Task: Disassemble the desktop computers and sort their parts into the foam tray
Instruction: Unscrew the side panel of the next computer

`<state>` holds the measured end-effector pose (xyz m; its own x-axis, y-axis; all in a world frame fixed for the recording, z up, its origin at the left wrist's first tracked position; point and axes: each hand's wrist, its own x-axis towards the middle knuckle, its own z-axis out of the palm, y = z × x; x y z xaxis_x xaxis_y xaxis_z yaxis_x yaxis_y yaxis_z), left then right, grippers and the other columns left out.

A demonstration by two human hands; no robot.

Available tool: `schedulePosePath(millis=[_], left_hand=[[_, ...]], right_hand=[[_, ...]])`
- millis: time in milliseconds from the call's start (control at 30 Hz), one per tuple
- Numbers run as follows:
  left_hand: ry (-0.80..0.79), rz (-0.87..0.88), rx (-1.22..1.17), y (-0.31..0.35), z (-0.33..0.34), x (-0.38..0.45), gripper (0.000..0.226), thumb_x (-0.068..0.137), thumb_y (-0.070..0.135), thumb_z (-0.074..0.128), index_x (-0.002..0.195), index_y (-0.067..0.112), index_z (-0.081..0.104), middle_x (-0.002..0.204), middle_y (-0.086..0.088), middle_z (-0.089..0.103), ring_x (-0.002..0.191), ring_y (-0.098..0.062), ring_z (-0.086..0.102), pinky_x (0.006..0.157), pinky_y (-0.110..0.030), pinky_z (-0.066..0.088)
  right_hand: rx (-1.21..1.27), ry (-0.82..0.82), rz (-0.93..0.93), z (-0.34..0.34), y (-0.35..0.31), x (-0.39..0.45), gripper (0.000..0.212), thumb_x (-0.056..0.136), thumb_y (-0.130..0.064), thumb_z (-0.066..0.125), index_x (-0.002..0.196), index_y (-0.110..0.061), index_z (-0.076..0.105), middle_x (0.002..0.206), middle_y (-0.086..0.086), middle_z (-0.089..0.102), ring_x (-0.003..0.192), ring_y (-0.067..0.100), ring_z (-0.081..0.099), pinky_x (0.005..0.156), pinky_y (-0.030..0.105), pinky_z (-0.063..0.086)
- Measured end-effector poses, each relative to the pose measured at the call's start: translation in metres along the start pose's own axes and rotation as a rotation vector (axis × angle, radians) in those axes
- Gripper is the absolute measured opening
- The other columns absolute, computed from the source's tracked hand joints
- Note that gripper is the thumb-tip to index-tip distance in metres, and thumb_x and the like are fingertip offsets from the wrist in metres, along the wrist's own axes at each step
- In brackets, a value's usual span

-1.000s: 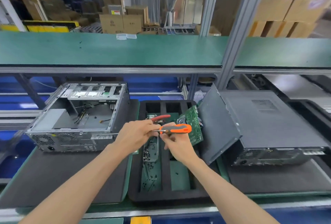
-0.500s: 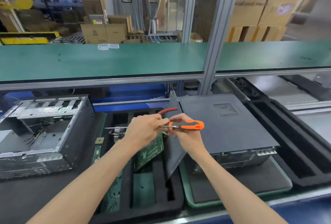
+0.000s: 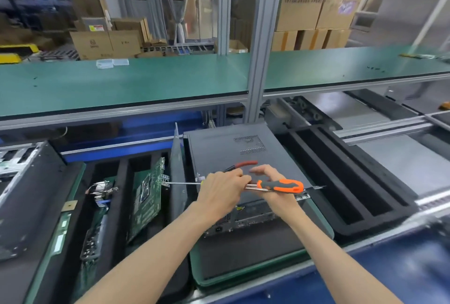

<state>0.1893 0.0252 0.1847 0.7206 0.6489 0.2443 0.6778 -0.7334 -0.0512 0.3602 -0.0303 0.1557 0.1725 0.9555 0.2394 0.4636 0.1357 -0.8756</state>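
Hands meet at frame centre above a closed desktop computer (image 3: 243, 157): the left hand (image 3: 219, 194) grips a screwdriver (image 3: 280, 185) and red-handled pliers (image 3: 246, 163), the right hand (image 3: 272, 191) cradles the orange handle, foam tray (image 3: 123, 172) lower left.

I see the workbench (image 3: 389, 277) carrying a dark mat (image 3: 243, 255) under my hands (image 3: 224, 191), a closed computer case (image 3: 233, 155) on it, a foam tray (image 3: 121, 206) to their left, another foam tray (image 3: 353, 182) right.
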Motion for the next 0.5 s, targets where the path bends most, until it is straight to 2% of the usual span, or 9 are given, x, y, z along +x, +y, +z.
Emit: schedulePosePath(millis=[67,133,200,267,367,433,500], left_hand=[[-0.022,-0.018,0.018,0.009,0.010,-0.009,0.023,0.095,0.015,0.048,0.114,0.026,0.054,0.101,0.000,0.055,0.077,-0.036,0.065,0.051,-0.036,0.030],[-0.025,0.019,0.037,0.014,0.015,-0.016,0.021,0.084,0.015,0.064,0.102,0.025,0.059,0.089,0.002,0.057,0.065,-0.027,0.066,0.044,-0.032,0.030],[-0.015,0.062,0.088,0.017,0.024,-0.020,0.029,0.066,0.016,0.080,0.088,0.025,0.062,0.075,0.005,0.056,0.050,-0.020,0.061,0.038,-0.028,0.024],[-0.026,0.042,0.104,0.017,0.034,-0.023,0.033,0.062,0.015,0.082,0.087,0.024,0.063,0.073,0.006,0.057,0.048,-0.018,0.060,0.038,-0.027,0.023],[-0.057,-0.003,0.076,0.009,0.048,-0.028,0.039,0.059,0.019,0.082,0.094,0.023,0.065,0.081,0.007,0.061,0.055,-0.017,0.064,0.039,-0.028,0.026],[-0.117,-0.070,0.028,-0.004,0.058,-0.035,0.036,0.070,0.033,0.079,0.099,0.023,0.060,0.092,0.006,0.059,0.070,-0.020,0.068,0.044,-0.032,0.038],[-0.183,-0.140,0.033,-0.024,0.065,-0.045,0.049,0.075,0.049,0.075,0.111,0.023,0.055,0.105,0.005,0.058,0.086,-0.022,0.069,0.055,-0.036,0.046]], right_hand=[[-0.351,-0.115,0.052,-0.005,0.018,-0.005,0.052,0.075,-0.028,0.067,0.126,-0.026,0.059,0.132,-0.012,0.055,0.125,0.013,0.049,0.099,0.035,0.040],[-0.682,-0.210,0.075,-0.006,0.038,-0.010,0.071,0.077,-0.034,0.071,0.142,-0.031,0.045,0.152,-0.015,0.037,0.142,0.011,0.032,0.110,0.034,0.028],[-0.769,-0.206,0.079,-0.003,0.052,-0.015,0.080,0.080,-0.045,0.070,0.151,-0.034,0.035,0.160,-0.016,0.024,0.150,0.009,0.019,0.116,0.034,0.018],[-0.814,-0.202,0.070,0.001,0.059,-0.017,0.083,0.083,-0.056,0.066,0.154,-0.037,0.028,0.163,-0.017,0.018,0.152,0.008,0.012,0.118,0.032,0.010],[-0.919,-0.268,0.019,0.010,0.058,-0.013,0.080,0.089,-0.065,0.055,0.157,-0.040,0.020,0.165,-0.017,0.012,0.154,0.007,0.005,0.118,0.032,0.004],[-0.973,-0.313,-0.032,0.018,0.055,-0.010,0.074,0.094,-0.061,0.048,0.158,-0.041,0.016,0.166,-0.016,0.009,0.154,0.008,0.003,0.119,0.035,0.004],[-0.971,-0.357,-0.071,0.030,0.053,-0.006,0.070,0.098,-0.056,0.043,0.159,-0.041,0.011,0.167,-0.015,0.006,0.154,0.011,0.002,0.120,0.039,0.005]])
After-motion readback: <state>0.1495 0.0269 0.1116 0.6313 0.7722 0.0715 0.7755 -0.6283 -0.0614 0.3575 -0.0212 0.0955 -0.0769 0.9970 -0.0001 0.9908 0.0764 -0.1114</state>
